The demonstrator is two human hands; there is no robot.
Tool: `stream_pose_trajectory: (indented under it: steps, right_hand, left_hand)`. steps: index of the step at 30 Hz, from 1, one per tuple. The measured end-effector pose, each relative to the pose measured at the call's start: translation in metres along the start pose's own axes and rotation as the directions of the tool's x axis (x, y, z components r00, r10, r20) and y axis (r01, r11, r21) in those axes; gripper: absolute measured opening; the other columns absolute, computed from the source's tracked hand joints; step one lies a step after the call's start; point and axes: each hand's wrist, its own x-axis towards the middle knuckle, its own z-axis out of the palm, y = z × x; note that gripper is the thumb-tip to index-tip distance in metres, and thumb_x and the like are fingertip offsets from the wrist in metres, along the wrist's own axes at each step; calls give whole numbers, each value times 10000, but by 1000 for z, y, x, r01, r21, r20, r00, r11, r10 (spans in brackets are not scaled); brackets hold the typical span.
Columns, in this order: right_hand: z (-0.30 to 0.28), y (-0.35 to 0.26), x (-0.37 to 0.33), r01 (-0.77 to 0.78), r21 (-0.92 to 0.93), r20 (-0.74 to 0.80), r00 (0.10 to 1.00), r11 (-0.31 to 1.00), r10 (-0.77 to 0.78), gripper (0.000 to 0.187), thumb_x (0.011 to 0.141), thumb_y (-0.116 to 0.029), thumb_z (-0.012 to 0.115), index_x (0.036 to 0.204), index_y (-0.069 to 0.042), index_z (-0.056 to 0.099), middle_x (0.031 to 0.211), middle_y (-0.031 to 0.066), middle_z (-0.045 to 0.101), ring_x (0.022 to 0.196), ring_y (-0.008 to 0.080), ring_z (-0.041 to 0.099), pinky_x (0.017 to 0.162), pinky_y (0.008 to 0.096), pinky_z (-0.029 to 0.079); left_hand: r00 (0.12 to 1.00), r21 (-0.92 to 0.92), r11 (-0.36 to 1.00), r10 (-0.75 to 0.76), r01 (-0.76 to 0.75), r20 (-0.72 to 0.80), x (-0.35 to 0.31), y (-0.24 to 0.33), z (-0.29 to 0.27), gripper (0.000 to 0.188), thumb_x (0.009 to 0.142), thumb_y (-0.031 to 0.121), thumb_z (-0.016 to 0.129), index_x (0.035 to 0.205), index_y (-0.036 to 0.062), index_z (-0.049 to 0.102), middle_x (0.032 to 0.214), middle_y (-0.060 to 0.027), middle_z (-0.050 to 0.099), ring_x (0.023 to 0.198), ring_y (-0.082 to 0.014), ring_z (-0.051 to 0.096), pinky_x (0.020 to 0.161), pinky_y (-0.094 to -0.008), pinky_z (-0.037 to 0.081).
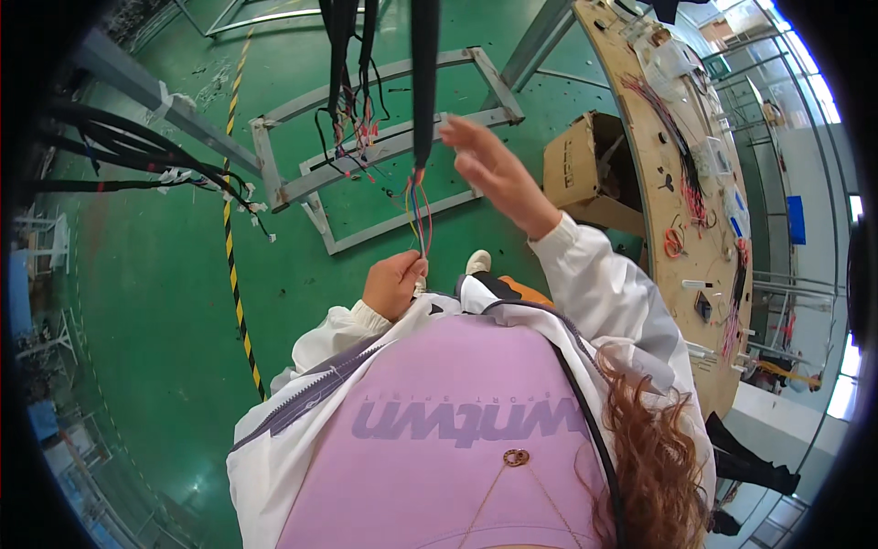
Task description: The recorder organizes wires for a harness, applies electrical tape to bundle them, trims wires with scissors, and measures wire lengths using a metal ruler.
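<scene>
A black-sleeved wire harness (pixel 422 82) hangs down in front of me, and thin coloured wires (pixel 421 215) fan out of its lower end. My left hand (pixel 393 284) is closed on the ends of these wires, close to my body. To the right of the sleeve, my right hand (pixel 494 169) is raised with its fingers stretched out and nothing in them. Its fingertips are near the sleeve; whether they touch it I cannot tell. Just left hang more black cable bundles (pixel 346 64) with red and dark wire ends.
Black cables (pixel 119 137) with white connectors hang at the left beside a grey metal post (pixel 165 101). A metal frame (pixel 366 151) stands on the green floor. At the right are a cardboard box (pixel 572 165) and a wooden table (pixel 672 197) with wire bundles and orange-handled scissors (pixel 674 242).
</scene>
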Motion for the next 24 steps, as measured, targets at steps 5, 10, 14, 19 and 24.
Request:
stream_pose_trajectory:
  steps: [5,10,14,19,24]
  right_hand:
    - [39,-64,38,73,342,451,862,937,-232,356,950,-287,334,1144,-5,431,980,79,547,920,149,524,859,292,382]
    - [65,-48,48,-116,498,206,978,859,12,295,954,-310,322,814,-64,407,628,-21,358,515,58,303,473,206,281]
    - [82,-42,73,-69,541,193,980,838,-44,250,946,-278,370,781,-91,388,609,-51,335,498,24,259,425,190,224]
    - [81,-38,85,105,436,267,933,894,-240,225,918,-247,453,932,-23,455,751,7,497,663,78,479,614,211,396]
    - [45,13,32,-107,232,11,994,967,108,202,916,-205,452,871,-14,499,778,21,521,736,100,501,716,221,406]
  left_hand:
    - [956,149,981,-82,127,-281,-9,-18,3,166,822,186,530,748,38,524,687,-152,535,659,-356,523,542,-396,400]
    - [857,321,944,102,77,-505,-10,-29,25,96,801,135,544,781,43,520,700,-136,527,651,-347,528,542,-409,406]
    - [830,317,943,95,102,-550,-18,-18,27,81,796,114,537,769,41,515,680,-144,510,616,-354,508,524,-424,393]
    - [797,-32,980,-180,198,-577,-22,-12,15,216,856,173,491,706,21,515,611,-135,502,540,-295,493,491,-341,369]
    - [846,-199,930,-365,309,-388,-30,-20,4,241,863,191,491,698,18,523,535,-83,416,487,-142,391,464,-277,327]
